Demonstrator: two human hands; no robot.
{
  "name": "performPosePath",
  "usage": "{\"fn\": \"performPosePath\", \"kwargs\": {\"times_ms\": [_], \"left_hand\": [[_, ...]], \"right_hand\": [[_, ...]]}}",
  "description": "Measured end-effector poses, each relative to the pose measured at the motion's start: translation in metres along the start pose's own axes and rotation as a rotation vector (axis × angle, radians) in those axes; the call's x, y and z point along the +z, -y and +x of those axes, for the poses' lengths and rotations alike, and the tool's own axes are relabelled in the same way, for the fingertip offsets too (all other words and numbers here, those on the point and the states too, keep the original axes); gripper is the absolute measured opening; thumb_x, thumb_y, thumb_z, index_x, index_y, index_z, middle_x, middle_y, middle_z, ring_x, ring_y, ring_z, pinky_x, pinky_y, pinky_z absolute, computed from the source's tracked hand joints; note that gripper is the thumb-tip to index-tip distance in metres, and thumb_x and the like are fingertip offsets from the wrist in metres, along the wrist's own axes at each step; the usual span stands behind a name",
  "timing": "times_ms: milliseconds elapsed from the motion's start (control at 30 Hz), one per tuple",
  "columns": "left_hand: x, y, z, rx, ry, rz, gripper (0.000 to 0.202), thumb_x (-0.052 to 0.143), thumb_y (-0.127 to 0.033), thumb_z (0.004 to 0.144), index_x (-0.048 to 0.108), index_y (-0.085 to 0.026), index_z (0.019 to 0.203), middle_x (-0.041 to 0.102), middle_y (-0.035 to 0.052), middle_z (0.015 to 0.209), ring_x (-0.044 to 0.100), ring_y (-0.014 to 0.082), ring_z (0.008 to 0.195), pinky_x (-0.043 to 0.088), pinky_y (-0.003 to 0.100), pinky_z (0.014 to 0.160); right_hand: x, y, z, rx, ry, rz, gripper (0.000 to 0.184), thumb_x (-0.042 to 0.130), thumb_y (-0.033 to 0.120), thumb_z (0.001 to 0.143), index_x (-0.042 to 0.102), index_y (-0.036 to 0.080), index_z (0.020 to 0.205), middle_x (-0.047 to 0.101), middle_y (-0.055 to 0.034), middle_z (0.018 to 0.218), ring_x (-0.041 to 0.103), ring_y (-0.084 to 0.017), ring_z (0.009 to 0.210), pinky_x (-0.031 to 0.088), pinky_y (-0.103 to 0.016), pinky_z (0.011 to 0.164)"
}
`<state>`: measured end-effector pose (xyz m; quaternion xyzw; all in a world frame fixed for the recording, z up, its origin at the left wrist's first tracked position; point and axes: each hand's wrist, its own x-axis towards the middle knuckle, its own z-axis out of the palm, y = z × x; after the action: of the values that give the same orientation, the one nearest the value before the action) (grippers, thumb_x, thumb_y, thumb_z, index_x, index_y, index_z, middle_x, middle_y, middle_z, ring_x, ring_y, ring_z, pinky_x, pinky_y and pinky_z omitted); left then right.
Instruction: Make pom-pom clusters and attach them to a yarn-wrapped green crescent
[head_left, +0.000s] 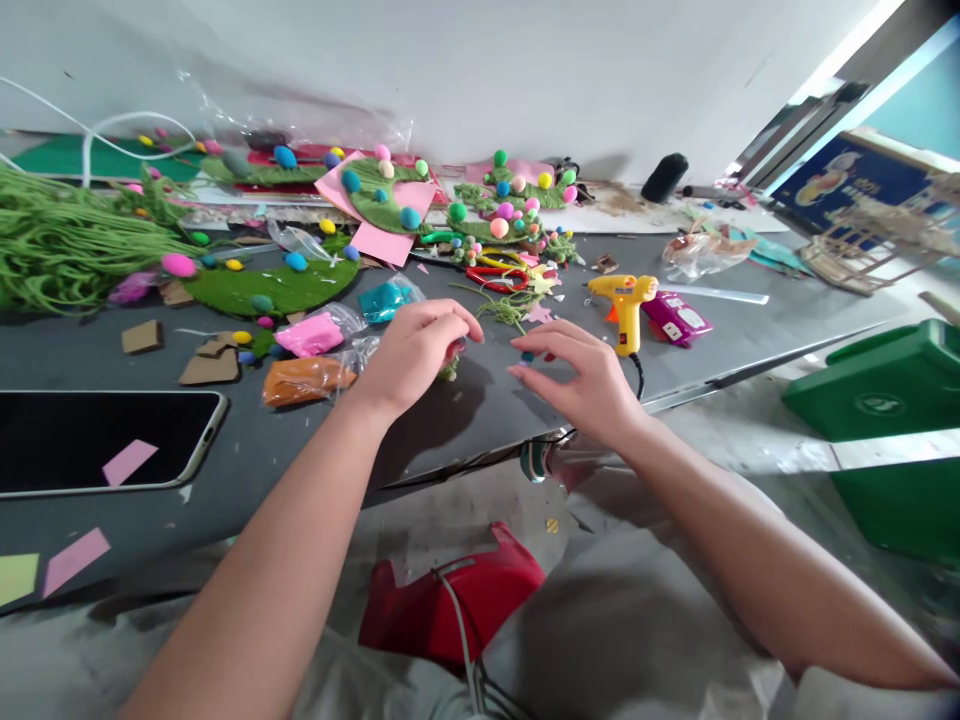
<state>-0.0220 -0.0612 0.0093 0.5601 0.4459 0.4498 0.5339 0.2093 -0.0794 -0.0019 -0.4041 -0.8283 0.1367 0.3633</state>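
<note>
My left hand [424, 352] is curled over the dark table, its fingers bent round a small green fuzzy piece [448, 371]. Most of that piece is hidden, with a bit of red showing by the fingertips. To the right, my right hand [581, 378] has its thumb and fingers apart. A tiny teal ball [527, 356] shows in the gap between them; whether it touches the fingers I cannot tell. Left of my left hand lie bags of orange clay [309, 380], pink clay [309, 334] and teal clay [386, 298]. A yellow glue gun [627, 305] stands beyond my right hand.
Green yarn [71, 240] is heaped at the left, behind a phone [97, 440]. Green felt wreaths with coloured balls [386, 195] lie along the wall. Red-handled scissors [499, 277] and a purple packet [679, 318] are farther back. Green bins [877, 385] stand at the right.
</note>
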Motion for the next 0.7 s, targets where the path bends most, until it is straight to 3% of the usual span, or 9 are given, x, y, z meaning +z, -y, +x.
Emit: {"fn": "performPosePath", "kwargs": {"times_ms": [100, 200, 333, 467, 700], "left_hand": [[0.001, 0.0, -0.002, -0.127, 0.127, -0.07, 0.016, 0.055, -0.023, 0.078, 0.067, -0.018, 0.069, 0.053, 0.0004, 0.057, 0.045, 0.0099, 0.049, 0.028, 0.022, 0.045], [-0.001, -0.002, -0.003, -0.204, 0.183, -0.23, 0.012, 0.054, -0.022, 0.073, 0.064, -0.019, 0.068, 0.056, 0.0025, 0.062, 0.048, 0.0112, 0.049, 0.028, 0.022, 0.043], [-0.007, -0.005, -0.003, -0.257, 0.159, -0.403, 0.009, 0.056, -0.013, 0.058, 0.061, -0.018, 0.064, 0.059, 0.0044, 0.069, 0.049, 0.0114, 0.051, 0.03, 0.022, 0.042], [-0.014, -0.005, -0.001, -0.295, 0.104, -0.507, 0.018, 0.053, -0.01, 0.043, 0.057, -0.017, 0.059, 0.054, 0.0046, 0.062, 0.044, 0.0111, 0.049, 0.022, 0.02, 0.039], [-0.018, -0.004, 0.0, -0.292, 0.147, -0.56, 0.007, 0.056, -0.016, 0.05, 0.056, -0.017, 0.058, 0.044, 0.003, 0.062, 0.037, 0.0091, 0.045, 0.016, 0.019, 0.037]], "right_hand": [[0.003, 0.012, 0.008, -0.084, -0.053, 0.009, 0.019, 0.074, 0.032, 0.095, 0.075, 0.024, 0.112, 0.075, -0.0068, 0.109, 0.069, -0.021, 0.099, 0.057, -0.038, 0.092], [0.008, 0.02, 0.017, -0.096, -0.061, 0.043, 0.022, 0.075, 0.038, 0.094, 0.075, 0.026, 0.112, 0.074, -0.0065, 0.108, 0.069, -0.021, 0.096, 0.058, -0.036, 0.087], [0.017, 0.026, 0.028, -0.034, -0.062, 0.123, 0.023, 0.073, 0.044, 0.095, 0.076, 0.025, 0.108, 0.073, -0.0055, 0.104, 0.068, -0.018, 0.09, 0.06, -0.033, 0.077], [0.025, 0.031, 0.039, 0.044, -0.088, 0.239, 0.029, 0.078, 0.052, 0.088, 0.079, 0.023, 0.093, 0.072, -0.005, 0.099, 0.067, -0.018, 0.088, 0.059, -0.031, 0.072], [0.036, 0.029, 0.056, 0.283, -0.021, 0.589, 0.035, 0.084, 0.051, 0.082, 0.076, 0.017, 0.085, 0.074, -0.0032, 0.078, 0.066, -0.014, 0.071, 0.056, -0.029, 0.066]]}}
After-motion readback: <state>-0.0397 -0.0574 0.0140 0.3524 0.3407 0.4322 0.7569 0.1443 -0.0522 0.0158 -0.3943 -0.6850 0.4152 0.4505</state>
